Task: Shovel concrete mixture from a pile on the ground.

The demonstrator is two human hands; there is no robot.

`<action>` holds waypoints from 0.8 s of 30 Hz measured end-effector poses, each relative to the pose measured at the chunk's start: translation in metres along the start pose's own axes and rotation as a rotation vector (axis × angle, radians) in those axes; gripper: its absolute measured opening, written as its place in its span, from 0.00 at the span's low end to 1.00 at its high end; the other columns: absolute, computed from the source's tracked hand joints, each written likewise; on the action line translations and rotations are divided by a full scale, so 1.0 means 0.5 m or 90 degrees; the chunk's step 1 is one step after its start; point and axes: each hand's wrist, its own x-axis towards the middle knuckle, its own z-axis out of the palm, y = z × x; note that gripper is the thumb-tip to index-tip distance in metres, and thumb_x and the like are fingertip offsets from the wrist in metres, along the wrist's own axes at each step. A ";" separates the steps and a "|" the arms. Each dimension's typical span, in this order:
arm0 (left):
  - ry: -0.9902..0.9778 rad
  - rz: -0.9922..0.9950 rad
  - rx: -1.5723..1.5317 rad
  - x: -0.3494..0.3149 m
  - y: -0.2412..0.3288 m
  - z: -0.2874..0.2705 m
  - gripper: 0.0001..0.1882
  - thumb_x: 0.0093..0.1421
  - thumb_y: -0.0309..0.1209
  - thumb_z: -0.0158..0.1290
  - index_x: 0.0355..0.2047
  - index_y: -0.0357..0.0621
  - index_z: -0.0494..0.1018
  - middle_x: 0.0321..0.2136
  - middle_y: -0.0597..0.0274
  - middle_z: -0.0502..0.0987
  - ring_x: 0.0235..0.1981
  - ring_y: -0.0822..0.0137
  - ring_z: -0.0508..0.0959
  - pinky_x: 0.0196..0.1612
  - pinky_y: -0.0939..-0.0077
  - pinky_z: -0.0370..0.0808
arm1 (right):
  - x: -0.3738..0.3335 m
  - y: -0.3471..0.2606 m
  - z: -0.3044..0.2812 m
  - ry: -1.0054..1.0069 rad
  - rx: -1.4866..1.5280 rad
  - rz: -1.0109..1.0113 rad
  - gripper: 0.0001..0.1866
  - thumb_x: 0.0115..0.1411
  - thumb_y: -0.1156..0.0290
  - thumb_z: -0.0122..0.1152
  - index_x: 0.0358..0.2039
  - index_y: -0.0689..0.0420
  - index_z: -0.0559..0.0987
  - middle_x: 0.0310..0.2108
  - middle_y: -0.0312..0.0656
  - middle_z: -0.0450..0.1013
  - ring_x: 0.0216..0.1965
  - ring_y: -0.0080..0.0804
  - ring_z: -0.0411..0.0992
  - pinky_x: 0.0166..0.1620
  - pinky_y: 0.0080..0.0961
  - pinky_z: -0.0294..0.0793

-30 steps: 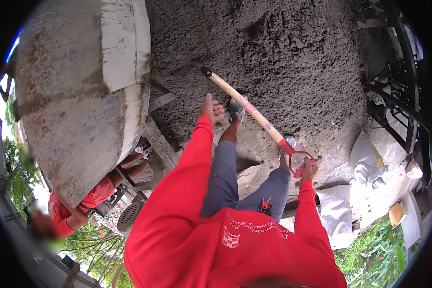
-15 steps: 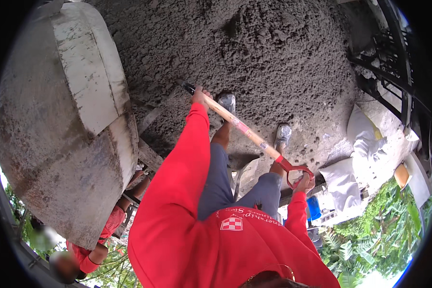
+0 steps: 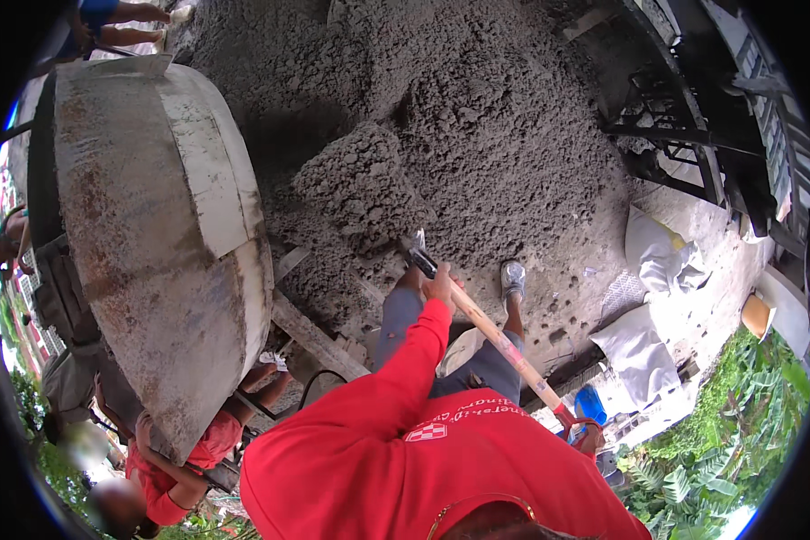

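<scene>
My left hand (image 3: 440, 286) is wrapped around the lower end of a shovel (image 3: 495, 335), close to its dark metal socket. The wooden shaft slants down to the right, ending in a red D-shaped grip. On that grip my right hand (image 3: 589, 438) is closed, partly hidden by the grip and my red sleeve. Beyond the socket, a rounded lump of wet grey concrete mix (image 3: 355, 184) stands out and covers the shovel's blade. Around and behind it spreads the rough, larger heap of the same mix (image 3: 513, 144).
A large rusty mixer drum (image 3: 144, 243) stands close on the left. Beside it, a person in red (image 3: 184, 468) sits low; another person's legs (image 3: 135, 25) show at the far left. Wooden planks (image 3: 315, 333) lie near the drum. Pale sacks (image 3: 639, 351) and a dark metal frame (image 3: 684, 135) are right.
The shovel has drawn back towards me, with a lump of mix at its blade end. My left hand has moved right and nearer; my right hand has dropped lower. The view has shifted.
</scene>
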 end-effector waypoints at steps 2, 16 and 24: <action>0.004 0.042 0.001 -0.037 -0.012 0.038 0.15 0.52 0.36 0.55 0.32 0.42 0.63 0.19 0.59 0.68 0.19 0.61 0.73 0.23 0.62 0.75 | 0.014 -0.056 -0.006 -0.037 -0.105 0.040 0.08 0.45 0.67 0.59 0.26 0.55 0.76 0.22 0.39 0.72 0.21 0.29 0.71 0.22 0.27 0.69; 0.039 0.393 0.063 -0.175 -0.123 0.078 0.19 0.48 0.34 0.57 0.33 0.31 0.67 0.24 0.51 0.74 0.23 0.58 0.77 0.26 0.64 0.76 | 0.521 -0.078 -0.025 -0.310 -0.700 -0.456 0.15 0.49 0.64 0.55 0.11 0.56 0.68 0.08 0.38 0.60 0.09 0.35 0.61 0.16 0.33 0.68; -0.051 0.132 -0.127 -0.076 -0.344 -0.003 0.14 0.53 0.33 0.52 0.34 0.35 0.68 0.22 0.51 0.74 0.18 0.57 0.76 0.25 0.61 0.77 | 0.234 -0.281 -0.229 -0.671 0.144 0.082 0.11 0.51 0.68 0.55 0.15 0.51 0.67 0.11 0.33 0.61 0.09 0.31 0.60 0.17 0.27 0.67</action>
